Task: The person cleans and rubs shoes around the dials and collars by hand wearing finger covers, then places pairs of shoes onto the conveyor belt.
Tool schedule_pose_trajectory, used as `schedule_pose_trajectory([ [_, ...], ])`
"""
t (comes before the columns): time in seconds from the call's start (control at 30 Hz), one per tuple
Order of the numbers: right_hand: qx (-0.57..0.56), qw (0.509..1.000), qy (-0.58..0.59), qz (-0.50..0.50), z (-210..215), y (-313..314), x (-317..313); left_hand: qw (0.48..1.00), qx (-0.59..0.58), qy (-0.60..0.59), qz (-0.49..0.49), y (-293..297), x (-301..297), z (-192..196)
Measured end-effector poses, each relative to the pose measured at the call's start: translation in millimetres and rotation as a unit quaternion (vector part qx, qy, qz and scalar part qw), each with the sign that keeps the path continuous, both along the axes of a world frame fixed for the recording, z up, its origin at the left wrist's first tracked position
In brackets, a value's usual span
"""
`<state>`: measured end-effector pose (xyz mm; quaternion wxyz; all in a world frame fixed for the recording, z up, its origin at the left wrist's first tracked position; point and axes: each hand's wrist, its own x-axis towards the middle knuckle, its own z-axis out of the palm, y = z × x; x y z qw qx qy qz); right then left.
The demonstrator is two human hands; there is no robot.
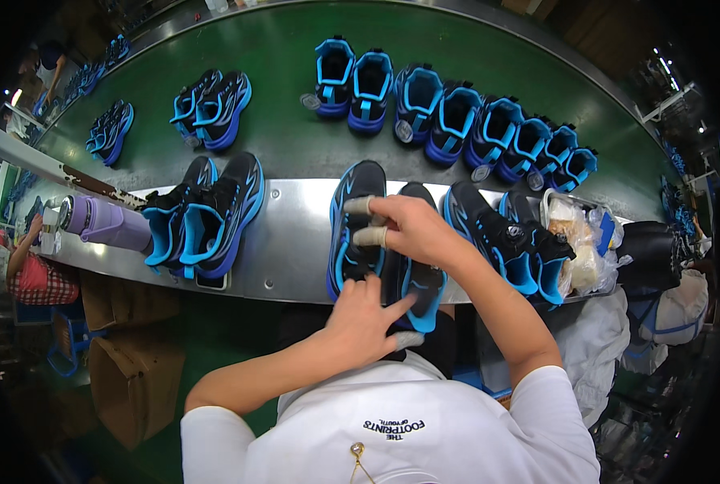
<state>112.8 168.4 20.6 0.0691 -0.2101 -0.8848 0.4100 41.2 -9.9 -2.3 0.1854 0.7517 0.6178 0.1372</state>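
On the metal ledge in front of me stands a pair of black sneakers with blue trim, the left sneaker [364, 179] and the right sneaker [424, 282], toes pointing away. My right hand [420, 230] reaches across the right one; two spread fingers in pale finger cots rest on the left one's upper. Its thumb is hidden. At the heels, my left hand [362, 319] has some fingertips at the left sneaker's opening. Its index finger lies at the right sneaker's collar and its cot-covered thumb at that heel, pinching it between them.
Another sneaker pair [223, 222] and a purple flask [106, 219] stand left on the ledge. To the right are more sneakers [489, 226] and a tray of plastic-wrapped items [578, 234]. Several sneakers [457, 117] line the green table. Cardboard boxes [134, 379] sit below left.
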Motion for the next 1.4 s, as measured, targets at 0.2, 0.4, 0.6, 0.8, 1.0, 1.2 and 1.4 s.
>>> schedule_pose_trajectory([
  [0.2,0.092,0.990,0.044,-0.097,22.3,71.4,-27.1,0.998,0.017,0.016,-0.063,44.1,-22.4,-6.3],
  [0.4,0.186,0.970,-0.068,-0.141,41.0,142.2,-72.4,0.998,0.006,-0.025,0.057,19.6,-22.7,-24.4],
  [0.6,0.217,0.954,-0.117,-0.168,-76.2,161.0,-209.7,0.991,-0.053,-0.083,0.092,17.9,-42.0,-12.3],
  [0.8,0.231,0.947,-0.056,-0.217,-60.2,202.5,-144.7,0.974,0.045,-0.176,0.132,88.0,-161.8,60.3],
  [1.0,0.027,0.973,0.107,-0.201,31.7,239.7,-133.3,0.971,0.152,0.157,0.098,185.1,-240.4,42.5],
  [1.2,0.034,0.986,0.098,-0.131,98.1,163.6,-74.4,0.925,0.203,0.177,0.267,180.5,-282.1,19.1],
  [1.4,0.249,0.968,0.019,0.011,56.4,30.4,5.1,0.910,0.166,-0.328,0.193,51.6,-133.8,27.7],
])
